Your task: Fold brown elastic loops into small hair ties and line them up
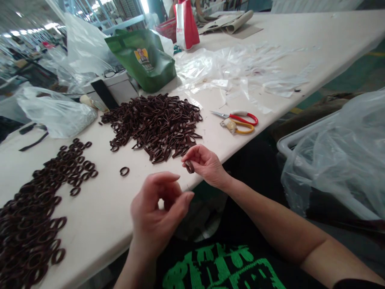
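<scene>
My right hand (204,163) is closed round a small dark brown loop (189,166) at the table's near edge, just below a big heap of flattened brown loops (156,124). My left hand (158,208) hovers nearer me with its fingers curled loosely and apart, and nothing shows in them. A single rounded loop (124,171) lies on the white table (120,208) between the heaps. At the left spreads a second pile of rounded brown loops (33,216).
Red and yellow handled scissors (240,120) lie right of the heap. Behind stand a green bag (141,58), a red and white bag (186,24), clear plastic sleeves (240,68) and stuffed plastic bags (57,108). A plastic-lined bin (339,156) sits to my right, off the table.
</scene>
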{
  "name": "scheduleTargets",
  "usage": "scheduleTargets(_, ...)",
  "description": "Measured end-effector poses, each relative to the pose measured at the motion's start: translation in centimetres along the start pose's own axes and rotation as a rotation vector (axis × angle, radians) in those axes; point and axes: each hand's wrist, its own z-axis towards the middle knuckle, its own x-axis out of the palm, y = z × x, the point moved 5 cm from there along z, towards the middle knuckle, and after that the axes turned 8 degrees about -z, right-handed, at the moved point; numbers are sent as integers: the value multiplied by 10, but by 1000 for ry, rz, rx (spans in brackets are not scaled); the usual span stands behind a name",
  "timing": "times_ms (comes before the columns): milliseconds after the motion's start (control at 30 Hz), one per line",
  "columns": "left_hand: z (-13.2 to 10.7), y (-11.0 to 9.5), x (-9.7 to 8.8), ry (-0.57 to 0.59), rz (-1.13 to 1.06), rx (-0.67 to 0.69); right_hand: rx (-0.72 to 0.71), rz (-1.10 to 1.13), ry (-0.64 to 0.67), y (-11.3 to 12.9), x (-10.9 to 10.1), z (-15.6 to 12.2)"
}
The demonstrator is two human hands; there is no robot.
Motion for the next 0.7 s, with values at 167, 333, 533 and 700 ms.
scheduleTargets(167, 10, 52, 30, 168, 13, -160, -115, -280, 49, 6, 10, -12)
scheduleTargets(333, 5, 71, 31, 158, -143, -272, -273, -591, 97, 10, 13, -14)
scheduleTargets(533, 8, 84, 11, 70, -172, -317, -174, -656, 297, 12, 13, -11)
scheduleTargets(700, 12, 90, -11, -17, -140, -250, -109, -525, 612, 16, 28, -17)
